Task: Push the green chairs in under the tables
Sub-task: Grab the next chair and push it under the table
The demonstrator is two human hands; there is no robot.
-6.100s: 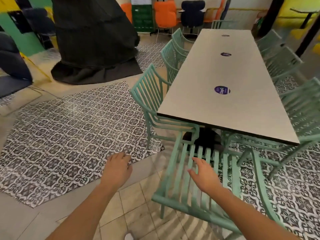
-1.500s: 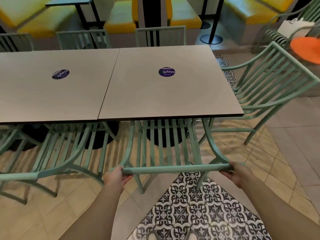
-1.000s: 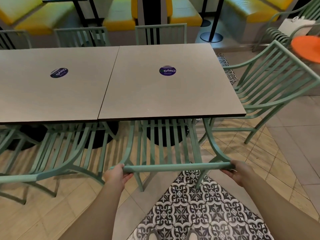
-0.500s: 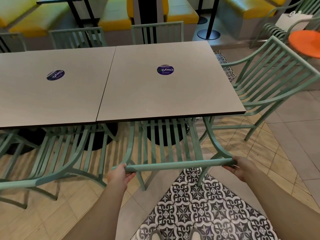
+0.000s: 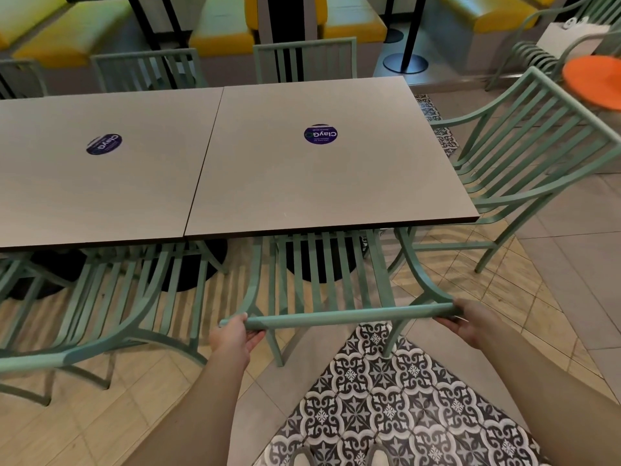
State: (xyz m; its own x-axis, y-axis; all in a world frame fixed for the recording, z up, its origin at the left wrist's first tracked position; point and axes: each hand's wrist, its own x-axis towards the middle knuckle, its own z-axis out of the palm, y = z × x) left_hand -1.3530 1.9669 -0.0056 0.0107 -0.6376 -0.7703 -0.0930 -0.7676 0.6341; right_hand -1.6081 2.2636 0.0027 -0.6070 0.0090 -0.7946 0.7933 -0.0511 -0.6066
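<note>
chair: green chair (image 5: 322, 284) directly in front of the right-hand desk (image 5: 322, 176), seat front already under the desk edge, backrest top rail out on the near side
left grip: left hand (image 5: 232, 341) curled round the left end of the rail, closed on it
right grip: right hand (image 5: 470, 322) wrapped over the right end of the rail, closed on it
risk 1: armrests look close to desk-edge height; a further push could jam them against the edge, judging by how they run in just below it
risk 2: desk pedestal base (image 5: 319, 260) sits dead ahead of the seat; front legs may hit it and stop short
risk 3: uneven push from one hand would skew the chair toward the neighbour chair (image 5: 100, 297) left of it, frames could clash
risk 4: legs cross from plain floor to patterned tiles (image 5: 386, 398); possible snag or scrape
off to the side: end chair (image 5: 524, 156) at the desk's right end stands angled out, not yet pushed in
</note>
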